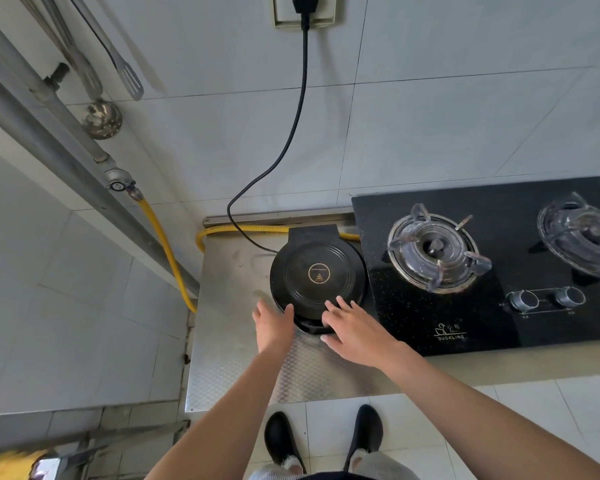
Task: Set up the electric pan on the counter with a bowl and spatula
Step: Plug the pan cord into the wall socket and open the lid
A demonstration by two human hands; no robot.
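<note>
A person stands at a steel surface [222, 341]. 1 black electric pan [317, 273], lid shut and plugged in, sits by its back edge beside a 2-burner stove [482, 271]. The left hand [274, 325] and right hand [352, 329], fingers spread and holding nothing, meet its near handle. 1 spatula [130, 79] hangs on the wall; no bowl shows.

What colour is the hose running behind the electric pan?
Yellow; the hose shows clearly in the head view.
</note>
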